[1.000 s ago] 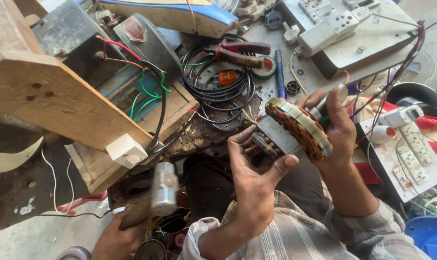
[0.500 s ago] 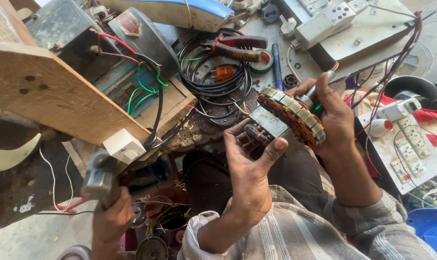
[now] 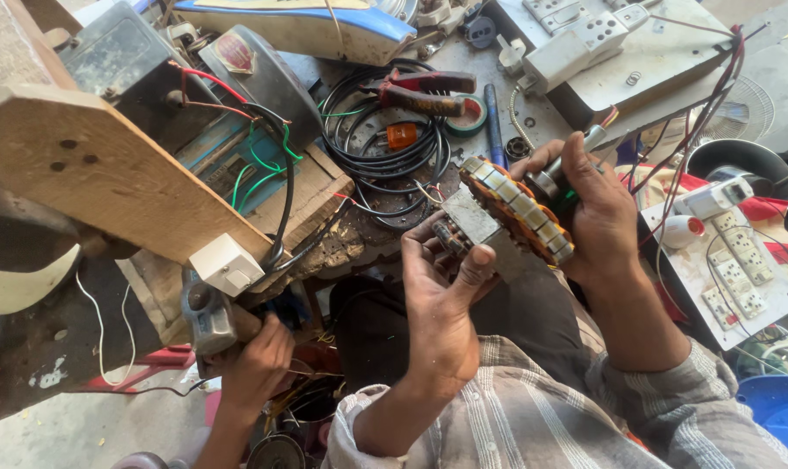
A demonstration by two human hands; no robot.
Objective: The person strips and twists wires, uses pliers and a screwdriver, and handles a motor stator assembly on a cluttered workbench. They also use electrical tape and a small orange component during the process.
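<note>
The left hand [image 3: 442, 287] grips the motor stator [image 3: 511, 213] from below while the right hand [image 3: 589, 204] clasps its far side (a co-worker's hammer [image 3: 205, 314], left of the stator, has dropped lower).

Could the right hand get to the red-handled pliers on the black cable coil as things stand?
Probably not right away: the right hand is closed around the round copper-wound motor stator. The red-handled pliers lie uncovered on the black cable coil, so once freed, the path looks clear.
</note>
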